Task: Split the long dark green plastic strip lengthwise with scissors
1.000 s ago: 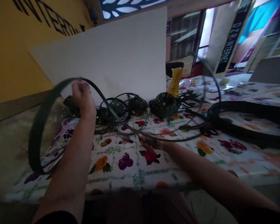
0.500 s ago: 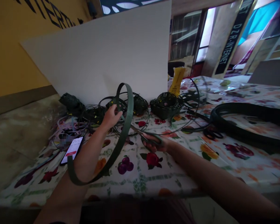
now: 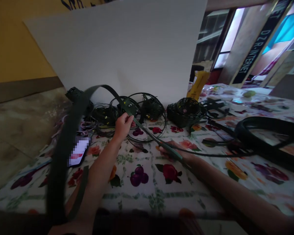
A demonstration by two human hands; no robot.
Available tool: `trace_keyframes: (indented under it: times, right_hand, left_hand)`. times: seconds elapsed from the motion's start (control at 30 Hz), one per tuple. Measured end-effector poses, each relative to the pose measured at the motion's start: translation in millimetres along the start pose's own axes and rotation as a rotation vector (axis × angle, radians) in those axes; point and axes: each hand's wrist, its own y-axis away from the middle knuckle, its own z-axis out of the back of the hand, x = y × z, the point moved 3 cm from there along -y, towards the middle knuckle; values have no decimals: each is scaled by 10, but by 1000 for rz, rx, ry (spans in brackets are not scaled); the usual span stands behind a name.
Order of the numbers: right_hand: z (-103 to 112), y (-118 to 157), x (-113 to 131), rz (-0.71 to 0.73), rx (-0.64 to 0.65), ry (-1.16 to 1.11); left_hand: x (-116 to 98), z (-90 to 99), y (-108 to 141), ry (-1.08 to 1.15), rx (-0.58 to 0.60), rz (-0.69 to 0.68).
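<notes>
My left hand (image 3: 123, 127) pinches a long flat dark green plastic strip (image 3: 107, 89) between thumb and fingers. One part of the strip loops up and curves down close to the camera on the left, its free end beside my left forearm. From the pinch, the strip slants down right across my right hand (image 3: 170, 151) and along the right forearm. My right hand is closed; the scissors seen in it earlier are mostly hidden behind the strip. Beyond my hands lie loops of thin dark cord (image 3: 165, 120) and a small woven dark green basket (image 3: 153, 109).
More woven baskets (image 3: 183, 112) stand before the white board (image 3: 127, 49). A large coil of green strip (image 3: 247, 122) lies at right. A phone (image 3: 79, 151) rests at left on the fruit-patterned tablecloth (image 3: 147, 192). A yellow packet (image 3: 199, 85) stands at the back.
The strip's loop has swung left and nearer the camera, and its other length now stretches over my right hand. The scissor blades no longer show. The view has shifted slightly.
</notes>
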Motion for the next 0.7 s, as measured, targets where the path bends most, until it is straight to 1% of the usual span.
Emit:
trace_keyframes:
  times: [0.1,0.27,0.4,0.53,0.7]
  right_hand:
    - [-4,-2,71,-29,28,103]
    - [-26,-14,173,24,-27,339]
    - [-78,-27,136,39,-37,409]
    - [-107,-19,138,100,-98,491]
    - [-104,-13,106,77,-131,549]
  left_hand:
    - [71,8,32,96,9,22]
    - [153,29,107,209,6,50]
    - [175,24,169,288,-2,73]
    - [180,20,188,380,-28,76]
    - [193,-23,209,412,-7,85]
